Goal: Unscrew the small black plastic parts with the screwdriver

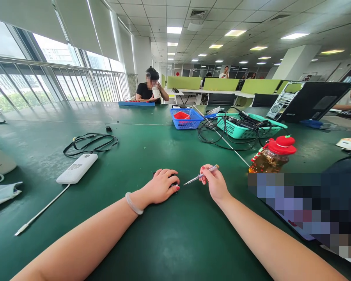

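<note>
On the green table, my left hand (164, 186) curls over a small black object (175, 185), its fingers wrapped round it. Most of that object is hidden under the palm, so its kind does not show; a few light marks are visible on its edge. My right hand (214, 181) pinches a screwdriver (199, 177) with a thin metal shaft and a clear handle. The screwdriver's tip points left, a little apart from the black object. A pale bangle (133, 203) circles my left wrist.
A white power adapter (77, 168) with cables lies left. Ahead stand a blue basket (186, 124) and a teal basket (236, 132) full of black cables. A red-lidded bottle (273, 156) stands right, near a computer case (310, 101). A person (152, 88) sits across the table.
</note>
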`<state>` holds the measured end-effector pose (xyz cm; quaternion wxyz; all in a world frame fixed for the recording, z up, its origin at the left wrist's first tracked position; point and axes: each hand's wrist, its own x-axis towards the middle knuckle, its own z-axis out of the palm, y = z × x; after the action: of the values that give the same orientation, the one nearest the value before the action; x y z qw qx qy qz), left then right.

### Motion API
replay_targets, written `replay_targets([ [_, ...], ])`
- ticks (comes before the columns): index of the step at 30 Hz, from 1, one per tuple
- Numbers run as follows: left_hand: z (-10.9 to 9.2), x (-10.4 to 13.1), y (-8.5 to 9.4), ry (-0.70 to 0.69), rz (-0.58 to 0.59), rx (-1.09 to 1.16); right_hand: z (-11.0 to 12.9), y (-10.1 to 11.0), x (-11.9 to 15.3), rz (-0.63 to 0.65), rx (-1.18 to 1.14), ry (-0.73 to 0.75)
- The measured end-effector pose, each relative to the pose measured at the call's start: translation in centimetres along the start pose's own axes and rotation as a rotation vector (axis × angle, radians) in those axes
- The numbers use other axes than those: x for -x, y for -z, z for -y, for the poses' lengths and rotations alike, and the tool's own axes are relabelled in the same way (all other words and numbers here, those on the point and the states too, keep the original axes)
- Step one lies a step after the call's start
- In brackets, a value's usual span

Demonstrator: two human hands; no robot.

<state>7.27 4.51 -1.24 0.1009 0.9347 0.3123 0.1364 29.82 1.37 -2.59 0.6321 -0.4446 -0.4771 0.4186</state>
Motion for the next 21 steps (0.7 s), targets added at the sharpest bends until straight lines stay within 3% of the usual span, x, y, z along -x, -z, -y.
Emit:
replay_targets([
  [5, -0.1, 0.5, -0.1, 0.064, -0.015, 0.0, -0.6, 0.2, -0.3, -0.018, -0.025, 0.004],
  [9, -0.1, 2.9, 0.8, 0.11, 0.001, 0.018, -0.6, 0.3, -0.3, -0.025, -0.026, 0.004],
  [15, 1.5, 10.2, 3.9, 0.293, 0.054, -0.012, -0.6, 0.1, -0.2, 0.002, -0.01, 0.0],
  [21, 6.2, 19.0, 6.9, 0.522, -0.008, -0.103, -0.6, -0.2, -0.2, 0.029, 0.015, 0.0],
])
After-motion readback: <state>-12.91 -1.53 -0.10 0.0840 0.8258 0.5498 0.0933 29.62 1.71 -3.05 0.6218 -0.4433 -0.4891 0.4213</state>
